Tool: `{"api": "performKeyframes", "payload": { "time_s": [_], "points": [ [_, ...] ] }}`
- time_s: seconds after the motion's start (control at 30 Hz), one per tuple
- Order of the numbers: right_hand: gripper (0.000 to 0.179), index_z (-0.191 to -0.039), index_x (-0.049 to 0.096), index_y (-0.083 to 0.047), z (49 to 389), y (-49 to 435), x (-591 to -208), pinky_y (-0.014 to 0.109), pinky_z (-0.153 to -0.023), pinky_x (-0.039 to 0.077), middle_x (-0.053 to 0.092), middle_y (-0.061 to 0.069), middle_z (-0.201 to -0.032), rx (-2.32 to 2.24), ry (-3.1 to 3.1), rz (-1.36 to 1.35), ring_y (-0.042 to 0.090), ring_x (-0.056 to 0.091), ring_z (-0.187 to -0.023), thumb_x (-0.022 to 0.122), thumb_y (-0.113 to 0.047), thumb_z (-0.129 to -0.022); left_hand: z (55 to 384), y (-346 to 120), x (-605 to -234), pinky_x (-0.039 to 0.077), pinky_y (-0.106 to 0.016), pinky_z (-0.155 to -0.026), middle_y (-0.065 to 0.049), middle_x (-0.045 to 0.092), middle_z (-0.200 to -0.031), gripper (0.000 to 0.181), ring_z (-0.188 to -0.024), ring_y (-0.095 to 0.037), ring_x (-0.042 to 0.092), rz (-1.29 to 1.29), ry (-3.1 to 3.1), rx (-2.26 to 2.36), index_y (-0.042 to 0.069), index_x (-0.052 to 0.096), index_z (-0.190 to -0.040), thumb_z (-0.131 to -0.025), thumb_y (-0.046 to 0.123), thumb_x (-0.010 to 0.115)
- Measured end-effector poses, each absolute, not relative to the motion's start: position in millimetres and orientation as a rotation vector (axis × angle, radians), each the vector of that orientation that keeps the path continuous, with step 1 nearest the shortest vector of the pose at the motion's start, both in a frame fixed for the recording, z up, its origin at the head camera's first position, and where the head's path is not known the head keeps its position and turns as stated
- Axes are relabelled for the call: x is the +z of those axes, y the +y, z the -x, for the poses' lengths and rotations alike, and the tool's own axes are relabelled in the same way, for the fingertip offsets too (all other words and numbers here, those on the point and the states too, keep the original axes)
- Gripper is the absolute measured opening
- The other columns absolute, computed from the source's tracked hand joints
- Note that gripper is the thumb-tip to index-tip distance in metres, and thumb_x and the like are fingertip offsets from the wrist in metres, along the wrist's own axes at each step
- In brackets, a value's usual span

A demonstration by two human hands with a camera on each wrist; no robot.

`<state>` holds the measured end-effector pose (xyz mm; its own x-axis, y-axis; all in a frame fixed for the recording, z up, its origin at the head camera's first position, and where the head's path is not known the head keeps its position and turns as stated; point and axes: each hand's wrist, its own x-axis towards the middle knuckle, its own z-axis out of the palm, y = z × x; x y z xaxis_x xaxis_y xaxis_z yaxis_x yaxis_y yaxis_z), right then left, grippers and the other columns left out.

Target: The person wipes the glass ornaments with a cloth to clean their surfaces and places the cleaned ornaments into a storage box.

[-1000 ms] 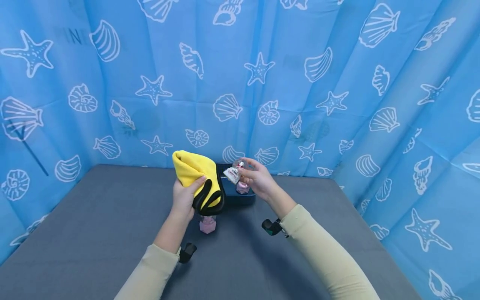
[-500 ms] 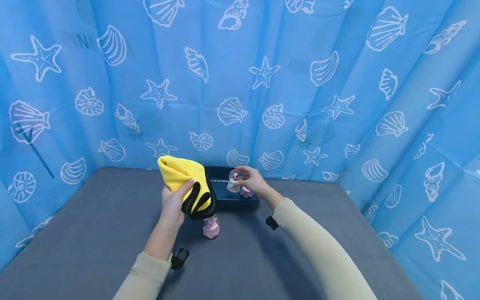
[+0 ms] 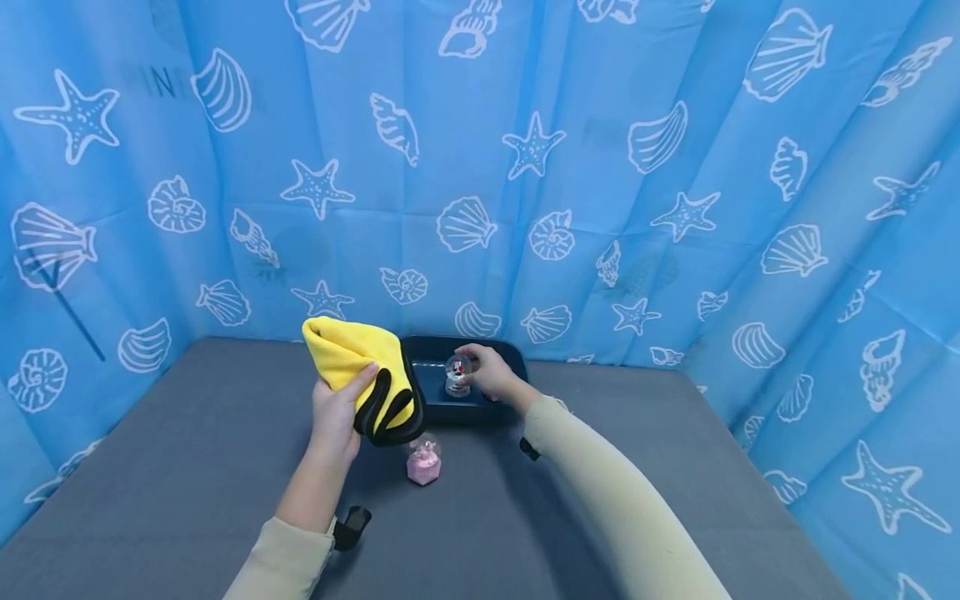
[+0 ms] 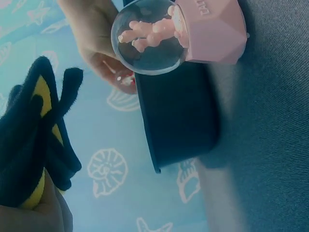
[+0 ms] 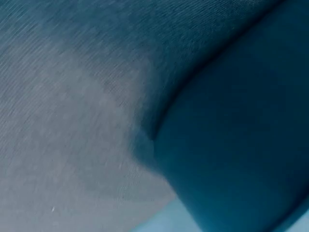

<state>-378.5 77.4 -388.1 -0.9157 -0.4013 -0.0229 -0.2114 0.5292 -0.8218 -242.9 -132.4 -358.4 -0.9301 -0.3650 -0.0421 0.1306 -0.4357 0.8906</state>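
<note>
In the head view my left hand (image 3: 333,421) grips a folded yellow cloth (image 3: 348,358) with black edging, held up left of the dark blue tray (image 3: 468,413). My right hand (image 3: 491,373) reaches over this tray and pinches a small clear snow globe (image 3: 457,379) with a red-and-white figure, upright inside the tray's outline. A pink snow globe (image 3: 424,467) stands on the table in front of the tray; the left wrist view shows its faceted pink base (image 4: 215,31) and pink figure. Another pink piece in the tray is almost hidden behind my right hand.
The grey cloth-covered table (image 3: 225,467) extends around the tray. A blue curtain (image 3: 480,167) printed with white shells and starfish hangs close behind it. The right wrist view is mostly filled by the tray's dark side (image 5: 231,130).
My right hand has lowered the clear snow globe into the tray and turned it from tilted to upright, covering the pink one there. The left hand has drawn the cloth left, baring more tray.
</note>
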Motion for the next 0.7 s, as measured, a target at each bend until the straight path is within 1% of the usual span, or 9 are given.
{"api": "performKeyframes", "payload": {
  "time_s": [0.03, 0.1, 0.13, 0.23, 0.33, 0.43, 0.57, 0.7],
  "points": [
    [0.05, -0.135, 0.052, -0.001, 379, 76, -389, 0.03, -0.052, 0.044, 0.06, 0.017, -0.122, -1.335, 2.562, 0.514, 0.015, 0.053, -0.069, 0.065, 0.01, -0.087, 243, -133, -358, 0.05, -0.024, -0.088, -0.005, 0.049, -0.117, 0.05, -0.101, -0.014, 0.057, -0.33, -1.472, -2.411, 0.009, 0.037, -0.13, -0.091, 0.007, 0.068],
    [0.049, -0.132, 0.053, 0.001, 380, 73, -391, 0.032, -0.065, 0.05, 0.058, 0.017, -0.123, -1.326, 2.579, 0.516, 0.019, 0.058, -0.089, 0.064, 0.013, -0.086, 243, -133, -358, 0.05, -0.024, -0.088, -0.005, 0.049, -0.117, 0.051, -0.101, -0.014, 0.057, -0.33, -1.478, -2.402, 0.009, 0.037, -0.13, -0.091, 0.008, 0.069],
    [0.049, -0.131, 0.054, 0.001, 380, 72, -392, 0.034, -0.072, 0.051, 0.057, 0.017, -0.125, -1.321, 2.585, 0.517, 0.021, 0.058, -0.098, 0.063, 0.015, -0.085, 243, -133, -358, 0.05, -0.023, -0.088, -0.005, 0.049, -0.117, 0.051, -0.101, -0.014, 0.057, -0.334, -1.484, -2.398, 0.009, 0.037, -0.13, -0.09, 0.008, 0.069],
    [0.049, -0.129, 0.055, 0.002, 381, 68, -394, 0.038, -0.083, 0.05, 0.055, 0.018, -0.128, -1.267, 2.615, 0.514, 0.03, 0.055, -0.111, 0.062, 0.017, -0.084, 242, -135, -358, 0.05, -0.023, -0.088, -0.005, 0.049, -0.117, 0.052, -0.101, -0.014, 0.057, -0.343, -1.503, -2.385, 0.008, 0.036, -0.131, -0.091, 0.01, 0.069],
    [0.049, -0.129, 0.055, 0.001, 381, 67, -397, 0.039, -0.089, 0.047, 0.053, 0.018, -0.133, -1.202, 2.659, 0.506, 0.032, 0.049, -0.121, 0.061, 0.018, -0.083, 242, -135, -359, 0.05, -0.023, -0.088, -0.005, 0.048, -0.118, 0.054, -0.103, -0.015, 0.056, -0.349, -1.512, -2.385, 0.007, 0.035, -0.134, -0.091, 0.01, 0.068],
    [0.05, -0.129, 0.054, 0.0, 382, 67, -399, 0.038, -0.087, 0.044, 0.051, 0.018, -0.136, -1.129, 2.712, 0.508, 0.031, 0.045, -0.127, 0.056, 0.02, -0.083, 242, -135, -360, 0.049, -0.023, -0.089, -0.005, 0.048, -0.119, 0.055, -0.104, -0.015, 0.056, -0.348, -1.51, -2.392, 0.007, 0.035, -0.135, -0.092, 0.009, 0.068],
    [0.052, -0.132, 0.052, -0.002, 383, 66, -399, 0.035, -0.076, 0.041, 0.049, 0.017, -0.139, -1.03, 2.751, 0.533, 0.029, 0.048, -0.118, 0.049, 0.02, -0.085, 243, -136, -361, 0.049, -0.023, -0.089, -0.005, 0.048, -0.119, 0.054, -0.105, -0.015, 0.055, -0.345, -1.505, -2.394, 0.008, 0.035, -0.135, -0.092, 0.009, 0.068],
    [0.055, -0.137, 0.049, -0.001, 383, 66, -395, 0.033, -0.071, 0.041, 0.047, 0.016, -0.142, -1.004, 2.755, 0.553, 0.028, 0.048, -0.112, 0.05, 0.018, -0.086, 245, -137, -363, 0.049, -0.023, -0.089, -0.005, 0.048, -0.119, 0.054, -0.105, -0.016, 0.055, -0.355, -1.509, -2.391, 0.009, 0.035, -0.134, -0.091, 0.01, 0.068]
  ]
}}
